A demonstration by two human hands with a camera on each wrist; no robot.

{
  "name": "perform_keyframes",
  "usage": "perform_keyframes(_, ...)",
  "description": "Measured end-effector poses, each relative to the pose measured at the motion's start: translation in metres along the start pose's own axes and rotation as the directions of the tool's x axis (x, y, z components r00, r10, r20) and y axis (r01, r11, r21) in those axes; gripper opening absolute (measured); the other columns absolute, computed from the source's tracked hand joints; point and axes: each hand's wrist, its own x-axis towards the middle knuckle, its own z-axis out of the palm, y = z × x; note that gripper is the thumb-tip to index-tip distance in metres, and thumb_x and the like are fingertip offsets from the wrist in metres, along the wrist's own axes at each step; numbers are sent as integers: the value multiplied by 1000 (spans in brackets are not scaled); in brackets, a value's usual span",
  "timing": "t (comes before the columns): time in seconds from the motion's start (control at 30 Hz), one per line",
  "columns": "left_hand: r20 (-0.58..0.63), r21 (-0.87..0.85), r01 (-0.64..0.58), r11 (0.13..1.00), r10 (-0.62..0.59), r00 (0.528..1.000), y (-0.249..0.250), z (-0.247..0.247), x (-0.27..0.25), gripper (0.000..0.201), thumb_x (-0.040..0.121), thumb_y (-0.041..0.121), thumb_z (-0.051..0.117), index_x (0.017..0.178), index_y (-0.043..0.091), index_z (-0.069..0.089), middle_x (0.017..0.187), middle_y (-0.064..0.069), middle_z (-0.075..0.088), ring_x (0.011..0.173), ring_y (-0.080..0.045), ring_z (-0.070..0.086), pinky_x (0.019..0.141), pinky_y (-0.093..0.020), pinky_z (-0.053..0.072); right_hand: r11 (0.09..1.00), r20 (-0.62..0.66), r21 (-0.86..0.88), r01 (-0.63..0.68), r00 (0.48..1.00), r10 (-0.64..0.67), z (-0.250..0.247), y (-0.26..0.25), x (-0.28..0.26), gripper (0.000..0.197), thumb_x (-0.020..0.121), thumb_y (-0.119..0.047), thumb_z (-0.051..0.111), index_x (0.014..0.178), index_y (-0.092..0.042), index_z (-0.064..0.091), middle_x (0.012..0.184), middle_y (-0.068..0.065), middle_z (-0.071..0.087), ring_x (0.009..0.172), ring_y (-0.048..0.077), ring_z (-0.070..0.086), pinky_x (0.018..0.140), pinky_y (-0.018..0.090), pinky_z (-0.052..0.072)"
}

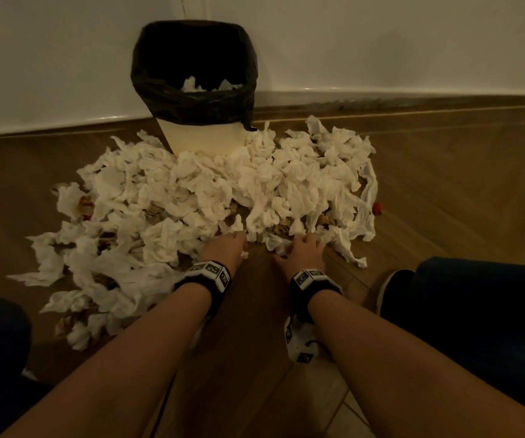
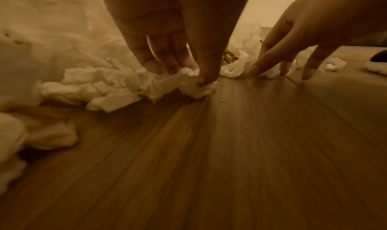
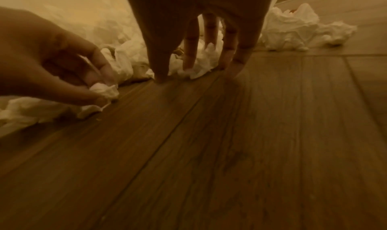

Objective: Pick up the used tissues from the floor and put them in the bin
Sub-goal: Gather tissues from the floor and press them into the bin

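The tissues (image 1: 210, 191) lie in a wide crumpled heap on the wooden floor (image 1: 444, 184), banked right up against the front of the bin (image 1: 204, 134), with a few already inside its black liner (image 1: 191, 99). Both hands are at the near edge of the heap. The left hand (image 1: 223, 249) pinches a small wad (image 2: 196, 86) between thumb and fingertips, the wad touching the floor. The right hand (image 1: 305, 251) is spread, fingers straight and tips pressed down into a tissue (image 3: 199, 64) at the heap's edge, gripping nothing yet.

These look very light, soft and limp; they should crush to almost nothing and snag on each other, so one pull may drag neighbours along. Some show brown and red stains, and may be damp and tear. Best, I judge, to rake fingers under a bunch and close the whole hand round it, bunching loose tails inward, as a pinch on one corner will likely leave trailing ends that drop short of the bin
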Motion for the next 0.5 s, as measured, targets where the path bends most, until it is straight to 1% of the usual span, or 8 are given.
perform_keyframes(0.1,-98,-53,-16,998,11,995,0,2,1,36,91,29,52,127,28,46,127,-2,52,120,-24,44,97,-36,37,998,-30,53,-23,999,25,0,1,6,49,88,-40,59,125,-8,55,139,12,34,131,33,31,103,41,37)
perform_keyframes(0.17,-135,-204,-38,978,10,991,1,-3,3,35,94,23,48,128,23,50,128,-7,50,119,-25,44,97,-33,36,996,-51,83,-17,998,22,-2,2,10,32,91,-28,56,113,-5,62,130,15,45,122,32,43,99,39,42)
perform_keyframes(0.23,-189,-384,-36,923,-41,981,3,-13,6,33,95,13,45,125,17,55,127,-11,48,115,-26,47,92,-29,37,973,-77,227,-47,995,67,-5,2,13,21,93,-16,52,107,-3,63,121,17,55,110,31,53,91,36,47)
perform_keyframes(0.33,-207,-587,61,808,-222,953,1,-29,9,35,96,6,39,121,17,59,121,-15,56,93,-25,57,73,-22,40,834,-18,533,-140,984,176,-10,4,16,30,96,-10,46,125,-8,53,122,16,58,110,31,56,88,34,46)
perform_keyframes(0.37,-168,-664,98,741,-276,946,0,-33,10,36,96,4,37,121,16,59,122,-15,57,92,-25,59,73,-21,42,780,44,597,-187,979,201,-13,5,16,36,96,-10,45,132,-8,48,127,17,56,114,32,55,91,36,46)
perform_keyframes(0.4,-116,-756,121,643,-314,942,-2,-37,12,35,96,3,36,121,13,58,126,-14,56,102,-26,58,79,-22,43,740,110,628,-241,969,222,-13,6,18,40,96,-10,46,136,-7,44,131,18,53,118,33,52,94,37,45)
perform_keyframes(0.43,-64,-848,127,514,-338,939,-4,-40,13,34,96,2,37,122,9,56,129,-14,55,113,-28,54,86,-25,42,676,165,675,-296,954,252,-15,7,18,43,95,-9,48,138,-5,43,135,18,50,121,33,51,95,37,44)
perform_keyframes(0.5,21,-961,119,250,-363,932,-5,-46,14,31,95,-1,42,124,2,52,129,-18,53,120,-32,50,95,-30,42,591,257,724,-356,934,247,-21,10,19,42,92,-8,52,133,-2,48,135,17,52,123,32,51,95,34,45)
